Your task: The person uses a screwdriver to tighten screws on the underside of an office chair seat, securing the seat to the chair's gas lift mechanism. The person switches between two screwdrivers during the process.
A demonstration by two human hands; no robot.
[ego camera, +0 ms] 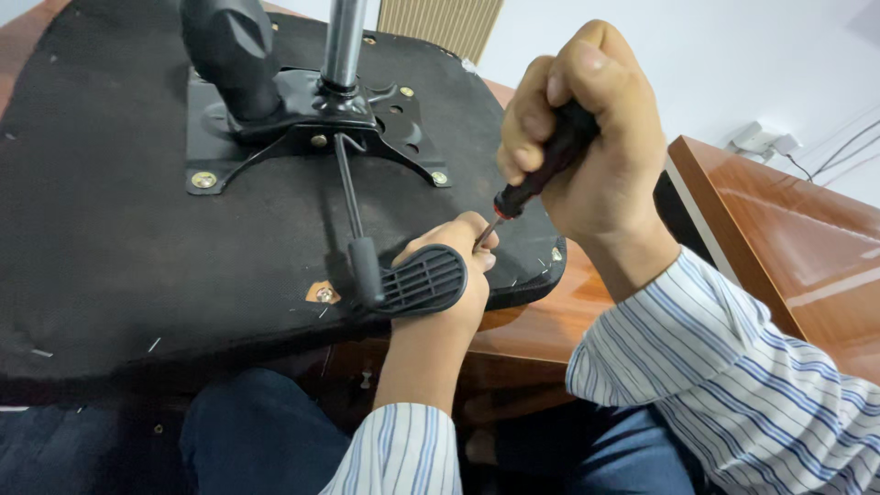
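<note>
An upturned black chair seat [110, 211] lies across my lap, its underside facing up. A black metal mounting plate [312, 128] with brass screws and a chrome gas column [344, 41] sits on it. A lever rod ends in a ribbed black paddle [422, 280]. My right hand [587, 137] grips a black-and-red-handled screwdriver [545, 170], tip angled down toward the seat's front edge. My left hand [454, 266] rests on the seat behind the paddle, fingers pinched around the screwdriver's tip.
A glossy reddish-brown wooden table [779, 229] stands to the right and under the seat's edge. A white power strip with cables [761, 139] lies by the white wall. A beige ribbed panel [440, 23] stands behind the seat. A brass screw [323, 293] sits near the paddle.
</note>
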